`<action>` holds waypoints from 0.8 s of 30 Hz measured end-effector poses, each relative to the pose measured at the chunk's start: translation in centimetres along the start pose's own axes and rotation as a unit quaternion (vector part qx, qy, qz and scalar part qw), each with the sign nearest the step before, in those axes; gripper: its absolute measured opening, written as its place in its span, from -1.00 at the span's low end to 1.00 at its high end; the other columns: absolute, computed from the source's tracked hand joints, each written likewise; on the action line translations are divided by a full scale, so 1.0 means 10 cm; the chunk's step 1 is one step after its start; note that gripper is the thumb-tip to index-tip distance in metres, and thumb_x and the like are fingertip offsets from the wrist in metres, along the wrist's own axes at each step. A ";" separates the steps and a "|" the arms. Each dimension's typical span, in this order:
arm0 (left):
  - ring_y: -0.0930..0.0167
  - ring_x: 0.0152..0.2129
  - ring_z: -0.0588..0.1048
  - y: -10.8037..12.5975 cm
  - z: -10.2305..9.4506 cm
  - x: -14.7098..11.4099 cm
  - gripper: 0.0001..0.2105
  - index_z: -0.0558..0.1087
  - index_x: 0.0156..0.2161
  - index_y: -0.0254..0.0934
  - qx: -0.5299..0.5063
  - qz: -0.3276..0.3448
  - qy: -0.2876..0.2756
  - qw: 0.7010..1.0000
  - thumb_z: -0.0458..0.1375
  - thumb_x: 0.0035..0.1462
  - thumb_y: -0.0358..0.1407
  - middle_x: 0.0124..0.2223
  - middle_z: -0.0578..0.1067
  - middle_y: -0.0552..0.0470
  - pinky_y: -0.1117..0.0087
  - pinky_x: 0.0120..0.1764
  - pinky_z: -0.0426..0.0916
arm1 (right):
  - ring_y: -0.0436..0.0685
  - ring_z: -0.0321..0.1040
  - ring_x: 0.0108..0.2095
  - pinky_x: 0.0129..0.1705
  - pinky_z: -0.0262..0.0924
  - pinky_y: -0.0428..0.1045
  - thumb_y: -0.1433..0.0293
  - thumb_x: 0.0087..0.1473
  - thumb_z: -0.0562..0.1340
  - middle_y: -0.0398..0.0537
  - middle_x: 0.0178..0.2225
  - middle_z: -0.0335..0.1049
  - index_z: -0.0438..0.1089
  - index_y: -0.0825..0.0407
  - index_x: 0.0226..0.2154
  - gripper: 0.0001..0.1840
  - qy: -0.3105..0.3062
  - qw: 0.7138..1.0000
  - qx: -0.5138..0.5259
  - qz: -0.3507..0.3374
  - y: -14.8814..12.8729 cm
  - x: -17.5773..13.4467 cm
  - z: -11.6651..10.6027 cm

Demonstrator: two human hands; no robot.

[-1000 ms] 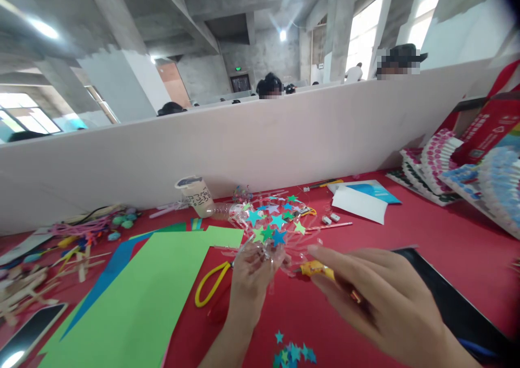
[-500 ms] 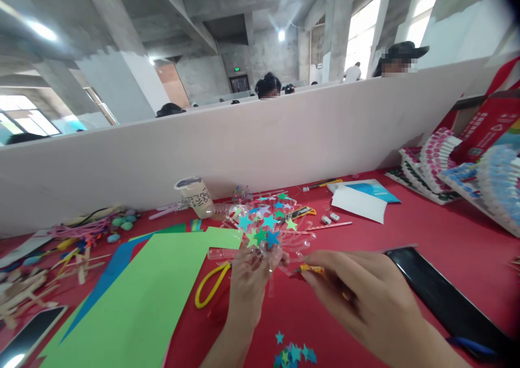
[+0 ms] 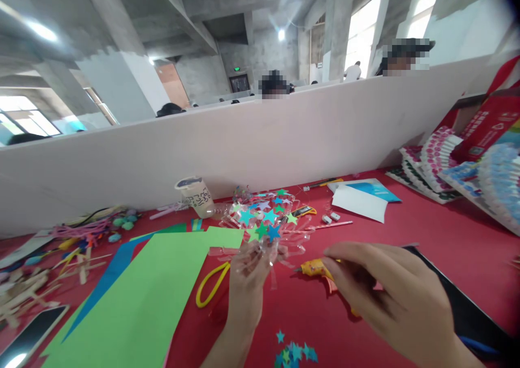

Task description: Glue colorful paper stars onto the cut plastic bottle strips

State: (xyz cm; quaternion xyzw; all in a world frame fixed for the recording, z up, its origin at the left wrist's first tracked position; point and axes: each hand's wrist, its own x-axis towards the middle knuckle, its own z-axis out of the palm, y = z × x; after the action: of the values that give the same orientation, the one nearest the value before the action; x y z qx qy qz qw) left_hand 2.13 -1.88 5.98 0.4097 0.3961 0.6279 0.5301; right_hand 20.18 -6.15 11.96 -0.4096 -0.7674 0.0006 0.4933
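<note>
My left hand (image 3: 249, 273) is closed around the base of a clear plastic piece cut into curling strips (image 3: 298, 243), with green, blue and lilac stars (image 3: 270, 216) on it. To its right, my right hand (image 3: 394, 292) has curled fingers at the back of a small yellow glue gun (image 3: 314, 268). The glue gun's nozzle points left toward the plastic strips, apart from them. Its orange trigger shows below the body; part of the handle is hidden by my hand. Small loose paper stars (image 3: 294, 353) lie in a pile near the front edge.
Green paper sheets (image 3: 134, 292) cover the left, beside yellow-handled scissors (image 3: 212, 286). A cup (image 3: 195, 197) stands by the white partition (image 3: 244, 146). Craft sticks (image 3: 24, 292) and a phone (image 3: 34, 333) lie far left. A black case (image 3: 459, 297) is at right, a utility knife (image 3: 304, 212) behind.
My right hand has shifted right and its fingers sit farther back, so more of the glue gun shows. The starred plastic piece in my left hand has moved only slightly.
</note>
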 end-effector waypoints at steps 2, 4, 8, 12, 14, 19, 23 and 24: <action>0.43 -0.46 0.55 0.00 0.01 0.00 -0.95 0.50 -0.40 -0.27 0.016 -0.012 0.008 1.000 0.26 -0.04 -0.36 -0.40 0.58 0.09 0.44 -0.29 0.43 | -0.11 0.14 -0.72 -0.61 0.02 -0.14 0.49 0.10 0.16 -0.30 -0.69 0.24 0.31 0.03 -0.35 -0.95 0.009 1.000 0.002 -0.007 0.00 0.00 0.00; 0.44 -0.47 0.55 0.00 0.02 0.00 -0.90 0.50 -0.35 -0.28 0.023 -0.025 0.011 0.999 0.27 -0.06 -0.35 -0.42 0.57 0.08 0.46 -0.31 0.43 | -0.10 0.17 -0.70 -0.60 0.05 -0.15 0.51 0.08 0.16 -0.28 -0.66 0.29 0.31 0.04 -0.34 -0.93 0.018 0.999 0.004 -0.028 -0.01 0.00 0.00; 0.45 -0.51 0.54 0.02 0.04 0.01 -0.83 0.48 -0.32 -0.27 0.007 -0.027 0.001 1.000 0.30 -0.10 -0.36 -0.43 0.57 0.09 0.46 -0.34 0.43 | -0.06 0.29 -0.62 -0.52 0.13 -0.12 0.54 0.10 0.14 -0.21 -0.56 0.42 0.31 0.08 -0.20 -0.83 0.018 0.997 -0.008 -0.080 -0.02 -0.01 0.02; 0.48 -0.54 0.51 0.06 0.11 0.01 -0.86 0.48 -0.37 -0.29 0.001 -0.029 0.006 1.000 0.30 -0.12 -0.36 -0.47 0.56 0.09 0.48 -0.36 0.42 | -0.02 0.35 -0.56 -0.50 0.15 -0.10 0.55 0.11 0.13 -0.13 -0.48 0.48 0.28 0.11 -0.09 -0.73 0.011 0.995 -0.018 -0.102 0.01 -0.03 0.06; 0.49 -0.56 0.49 0.08 0.15 0.01 -0.88 0.48 -0.40 -0.30 0.002 -0.029 0.019 0.999 0.30 -0.12 -0.37 -0.50 0.55 0.10 0.51 -0.40 0.41 | -0.01 0.36 -0.55 -0.51 0.16 -0.09 0.55 0.12 0.13 -0.11 -0.47 0.49 0.28 0.13 -0.08 -0.72 0.007 0.995 -0.019 -0.100 0.03 -0.03 0.08; 0.49 -0.55 0.47 0.10 0.18 -0.02 -0.90 0.47 -0.41 -0.30 0.004 -0.031 0.016 0.999 0.29 -0.12 -0.38 -0.50 0.53 0.11 0.51 -0.42 0.40 | -0.01 0.36 -0.54 -0.49 0.18 -0.09 0.54 0.13 0.12 -0.11 -0.48 0.48 0.24 0.13 -0.02 -0.67 -0.044 0.996 -0.014 -0.081 0.07 -0.03 0.13; 0.47 -0.53 0.50 0.05 0.09 0.00 -0.84 0.48 -0.34 -0.29 0.007 -0.041 0.003 0.999 0.30 -0.12 -0.37 -0.45 0.56 0.09 0.49 -0.38 0.41 | 0.00 0.37 -0.53 -0.48 0.19 -0.09 0.50 0.14 0.13 -0.09 -0.44 0.50 0.25 0.09 -0.01 -0.67 -0.060 0.995 -0.018 -0.084 0.09 -0.05 0.15; 0.47 -0.52 0.51 0.04 0.07 0.00 -0.82 0.48 -0.33 -0.29 0.009 -0.045 0.007 0.999 0.30 -0.13 -0.37 -0.44 0.57 0.09 0.49 -0.37 0.41 | 0.00 0.38 -0.52 -0.48 0.20 -0.09 0.49 0.14 0.13 -0.08 -0.43 0.50 0.26 0.09 -0.02 -0.68 -0.062 0.994 -0.020 -0.085 0.10 -0.06 0.16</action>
State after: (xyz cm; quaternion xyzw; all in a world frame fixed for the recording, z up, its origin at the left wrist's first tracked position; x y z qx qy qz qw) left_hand 2.68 -1.89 6.59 0.3917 0.4231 0.6031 0.5512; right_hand 19.72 -5.24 10.32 -0.3520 -0.8282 -0.0307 0.4350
